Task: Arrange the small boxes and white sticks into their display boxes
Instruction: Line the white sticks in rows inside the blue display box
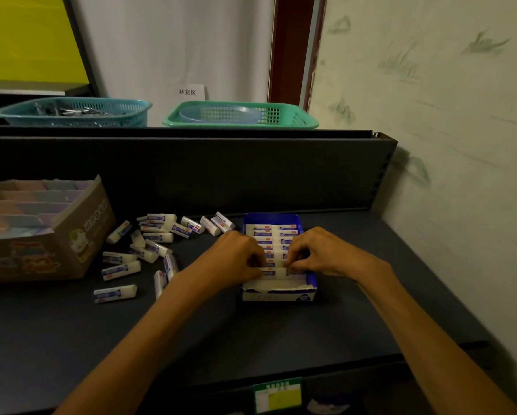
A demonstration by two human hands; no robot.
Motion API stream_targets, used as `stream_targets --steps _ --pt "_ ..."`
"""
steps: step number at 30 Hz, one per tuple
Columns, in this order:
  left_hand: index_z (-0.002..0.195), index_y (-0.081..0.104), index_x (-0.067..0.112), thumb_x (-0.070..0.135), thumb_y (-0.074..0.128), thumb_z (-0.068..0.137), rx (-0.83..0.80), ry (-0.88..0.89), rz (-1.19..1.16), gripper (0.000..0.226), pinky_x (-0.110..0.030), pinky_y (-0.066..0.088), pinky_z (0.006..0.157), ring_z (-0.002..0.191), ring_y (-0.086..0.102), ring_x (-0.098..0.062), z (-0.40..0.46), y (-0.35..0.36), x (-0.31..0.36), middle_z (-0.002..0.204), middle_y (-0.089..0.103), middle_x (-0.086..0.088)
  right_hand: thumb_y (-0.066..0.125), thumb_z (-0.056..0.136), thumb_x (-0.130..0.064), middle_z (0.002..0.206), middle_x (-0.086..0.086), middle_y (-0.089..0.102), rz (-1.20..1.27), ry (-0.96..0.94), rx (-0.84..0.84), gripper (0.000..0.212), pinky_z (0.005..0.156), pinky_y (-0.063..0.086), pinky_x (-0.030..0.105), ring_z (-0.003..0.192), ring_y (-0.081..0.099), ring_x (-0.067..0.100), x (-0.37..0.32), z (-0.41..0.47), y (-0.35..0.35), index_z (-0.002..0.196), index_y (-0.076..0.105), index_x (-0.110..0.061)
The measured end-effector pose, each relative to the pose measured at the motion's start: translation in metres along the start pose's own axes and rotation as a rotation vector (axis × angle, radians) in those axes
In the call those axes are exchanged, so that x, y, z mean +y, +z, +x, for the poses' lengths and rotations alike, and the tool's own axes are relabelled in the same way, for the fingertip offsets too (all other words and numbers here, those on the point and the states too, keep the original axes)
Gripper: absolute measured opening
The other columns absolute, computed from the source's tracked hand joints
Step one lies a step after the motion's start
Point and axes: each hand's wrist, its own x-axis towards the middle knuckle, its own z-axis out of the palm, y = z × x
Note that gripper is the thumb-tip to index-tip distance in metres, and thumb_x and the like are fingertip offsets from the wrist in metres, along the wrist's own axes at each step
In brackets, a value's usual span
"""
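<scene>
A blue and white display box stands on the dark shelf, holding two columns of white sticks with blue labels. My left hand and my right hand both reach into the box near its front. Each pinches a white stick lying in the front row. Several loose white sticks lie scattered on the shelf left of the box. A brown cardboard display box with rows of pastel small boxes sits at the far left.
Behind the shelf's dark back panel stand a teal basket and a green basket with a paper sign between them. A patterned wall closes the right side. A green and yellow price tag hangs on the shelf's front edge.
</scene>
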Motion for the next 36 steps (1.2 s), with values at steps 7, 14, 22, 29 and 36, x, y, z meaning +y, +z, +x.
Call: stream_targets --steps 7,14,22,29,36 --pt "0.114 0.063 0.019 0.024 0.063 0.087 -0.002 0.003 -0.003 0.027 -0.021 0.044 0.088 0.109 0.056 -0.009 0.001 0.004 0.001 0.121 0.060 0.001 0.068 0.085 -0.022 0.121 -0.007 0.059 -0.013 0.003 -0.023 0.014 0.096 0.050 0.033 0.112 0.053 0.007 0.001 0.003 -0.002 0.098 0.069 -0.026" --pt "0.113 0.062 0.019 0.025 0.064 0.086 0.032 0.029 -0.049 0.027 -0.022 0.048 0.088 0.103 0.056 -0.007 -0.003 0.001 -0.003 0.118 0.059 0.002 0.068 0.085 -0.024 0.116 -0.009 0.057 -0.098 0.030 -0.042 0.015 0.093 0.049 0.030 0.105 0.051 0.004 -0.007 0.006 -0.006 0.100 0.067 -0.028" --pt "0.125 0.054 0.026 0.036 0.060 0.088 0.266 -0.154 0.083 0.039 -0.025 0.039 0.094 0.114 0.046 -0.012 -0.045 -0.034 -0.047 0.125 0.052 0.003 0.062 0.089 -0.032 0.106 -0.013 0.053 -0.112 -0.123 0.211 0.028 0.086 0.048 0.025 0.097 0.052 0.002 -0.053 0.031 -0.004 0.116 0.060 -0.026" --pt "0.126 0.052 0.030 0.042 0.061 0.086 0.168 -0.411 0.122 0.043 -0.028 0.044 0.091 0.114 0.050 -0.014 -0.107 -0.048 -0.100 0.131 0.049 0.002 0.061 0.090 -0.035 0.119 -0.006 0.057 -0.139 -0.221 0.167 0.035 0.088 0.047 0.024 0.101 0.052 0.003 -0.098 0.072 0.025 0.124 0.055 -0.027" --pt "0.124 0.051 0.034 0.040 0.064 0.084 0.096 -0.397 0.086 0.043 -0.029 0.050 0.089 0.109 0.052 -0.010 -0.131 -0.046 -0.110 0.129 0.050 0.005 0.059 0.091 -0.030 0.121 -0.005 0.054 -0.137 -0.310 0.052 0.039 0.085 0.047 0.024 0.102 0.053 0.006 -0.132 0.091 0.051 0.129 0.051 -0.035"
